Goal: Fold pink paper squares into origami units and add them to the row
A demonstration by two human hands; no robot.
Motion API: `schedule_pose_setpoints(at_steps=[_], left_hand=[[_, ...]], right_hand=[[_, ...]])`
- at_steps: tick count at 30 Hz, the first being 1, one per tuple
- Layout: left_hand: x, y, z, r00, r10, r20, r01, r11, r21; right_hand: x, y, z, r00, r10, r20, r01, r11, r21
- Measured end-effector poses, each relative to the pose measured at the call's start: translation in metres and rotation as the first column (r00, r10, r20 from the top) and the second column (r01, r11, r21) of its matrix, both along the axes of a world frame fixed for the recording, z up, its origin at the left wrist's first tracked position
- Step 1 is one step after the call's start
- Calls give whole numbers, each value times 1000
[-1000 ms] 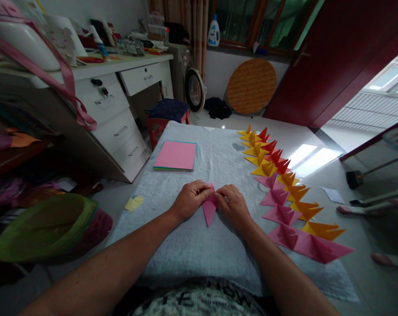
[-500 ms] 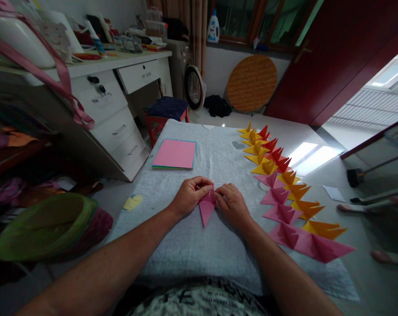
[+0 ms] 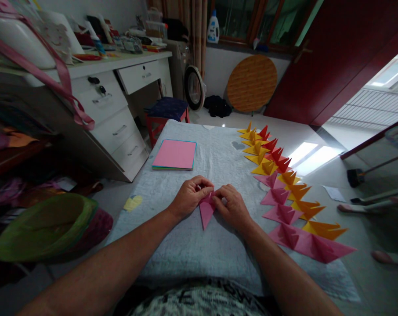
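With left hand [image 3: 189, 196], pinches the top of pink paper [image 3: 206, 213] between thumb and fingertips; with right hand [image 3: 232, 204], fingers curled, grips its right side. Holds it around the middle of the table [image 3: 218, 142], well in from left and right edges; cannot tell whether flat on the cloth [image 3: 172, 248] or just above. Looks plain pink and folded slim, broad beside the fingers, tapering to a sharp tip aimed at the near edge; hidden at the top by fingertips. Toward the far left corner, lies stacked: square sheets [image 3: 175, 154], pink uppermost, blue and green showing at the rims. Along the right edge, stand in two rows: pointed folded pieces [image 3: 282, 214], yellow then pink inside, red then orange-yellow outside. Beyond the far left corner, stands apart: stool [image 3: 169, 109].
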State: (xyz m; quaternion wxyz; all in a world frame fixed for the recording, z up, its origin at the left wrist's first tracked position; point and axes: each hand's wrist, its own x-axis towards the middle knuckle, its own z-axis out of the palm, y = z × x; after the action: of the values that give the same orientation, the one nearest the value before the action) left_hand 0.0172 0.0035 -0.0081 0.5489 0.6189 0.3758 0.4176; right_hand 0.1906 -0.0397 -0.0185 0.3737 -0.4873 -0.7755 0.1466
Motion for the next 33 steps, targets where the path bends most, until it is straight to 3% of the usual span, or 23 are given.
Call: schedule_pose_setpoints(at_steps=[7, 13, 23, 33], left_hand=[[-7, -1, 3, 990, 58, -130, -49, 996, 73], [-12, 1, 3, 958, -80, -274, 129, 978, 163], [-10, 0, 1, 971, -158, -178, 175, 981, 82], [-5, -7, 5, 929, 90, -359, 78, 900, 428]], right_hand=[[2, -1, 0, 998, -43, -47, 43, 999, -7], [3, -1, 2, 997, -51, -60, 53, 998, 26], [3, -2, 3, 996, -45, -71, 46, 999, 12], [-3, -6, 11, 956, -107, -272, 105, 994, -21]])
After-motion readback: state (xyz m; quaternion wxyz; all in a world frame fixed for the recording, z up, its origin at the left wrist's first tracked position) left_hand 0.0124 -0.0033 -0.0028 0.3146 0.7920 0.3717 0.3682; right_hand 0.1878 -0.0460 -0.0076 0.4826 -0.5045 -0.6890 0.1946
